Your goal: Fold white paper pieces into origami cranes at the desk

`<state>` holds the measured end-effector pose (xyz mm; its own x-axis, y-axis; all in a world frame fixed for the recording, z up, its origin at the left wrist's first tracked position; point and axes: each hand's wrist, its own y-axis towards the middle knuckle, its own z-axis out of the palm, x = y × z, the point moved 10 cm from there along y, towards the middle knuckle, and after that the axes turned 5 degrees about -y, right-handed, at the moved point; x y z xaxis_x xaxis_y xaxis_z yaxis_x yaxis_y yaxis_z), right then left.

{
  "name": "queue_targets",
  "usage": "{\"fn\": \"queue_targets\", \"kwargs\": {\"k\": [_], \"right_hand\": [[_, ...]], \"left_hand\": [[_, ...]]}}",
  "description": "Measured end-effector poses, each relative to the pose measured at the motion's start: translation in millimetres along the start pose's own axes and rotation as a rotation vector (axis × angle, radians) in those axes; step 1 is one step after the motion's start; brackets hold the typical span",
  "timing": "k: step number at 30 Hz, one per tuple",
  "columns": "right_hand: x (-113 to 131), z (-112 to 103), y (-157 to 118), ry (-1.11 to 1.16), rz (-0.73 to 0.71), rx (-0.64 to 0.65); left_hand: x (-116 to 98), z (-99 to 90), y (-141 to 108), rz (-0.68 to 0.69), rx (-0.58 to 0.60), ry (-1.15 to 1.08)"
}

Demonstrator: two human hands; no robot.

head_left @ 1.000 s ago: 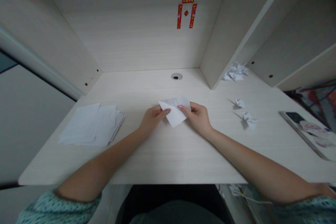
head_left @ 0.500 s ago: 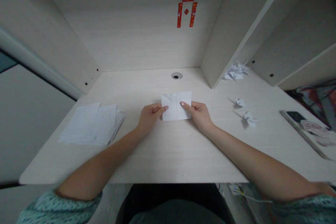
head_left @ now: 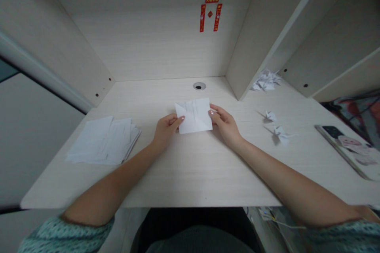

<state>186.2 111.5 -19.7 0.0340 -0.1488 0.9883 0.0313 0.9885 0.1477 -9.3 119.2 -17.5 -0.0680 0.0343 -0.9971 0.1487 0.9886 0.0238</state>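
Left hand (head_left: pixel 166 128): clamped on the left edge of the paper sheet (head_left: pixel 195 115), thumb on the near face. Right hand (head_left: pixel 227 126): thumb tip at the right edge; whether it pinches firmly cannot be told. The sheet is between the hands, over the middle of the desk (head_left: pixel 178 174). Compared with one second ago, the slanted sheet with its corner toward the person is now a near-level rectangle. Compared with half a second ago, it is shifted left and slightly away, and the right thumb is off its face. Judgement: this exposes the creases, consistent with repositioning between folds.
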Motion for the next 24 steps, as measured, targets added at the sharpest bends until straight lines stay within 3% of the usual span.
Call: {"fn": "queue_targets", "kwargs": {"k": [4, 9, 13, 19, 24], "right_hand": [[24, -1, 1, -0.054, -0.219, 0.03], [29, 15, -6, -0.216, -0.32, 0.178], [24, 24, -6, -0.274, -0.318, 0.274], [21, 26, -4, -0.132, -0.245, 0.296], [28, 28, -9, -0.148, -0.255, 0.275]], "left_hand": [[7, -5.7, 2, -0.064, -0.057, -0.094], [5, -0.1, -1, -0.087, -0.049, -0.17], [7, 1.1, -1, -0.093, -0.038, -0.274], [13, -1.4, 2, -0.088, -0.044, -0.375], [9, 1.3, 2, -0.078, -0.018, -0.366]]}}
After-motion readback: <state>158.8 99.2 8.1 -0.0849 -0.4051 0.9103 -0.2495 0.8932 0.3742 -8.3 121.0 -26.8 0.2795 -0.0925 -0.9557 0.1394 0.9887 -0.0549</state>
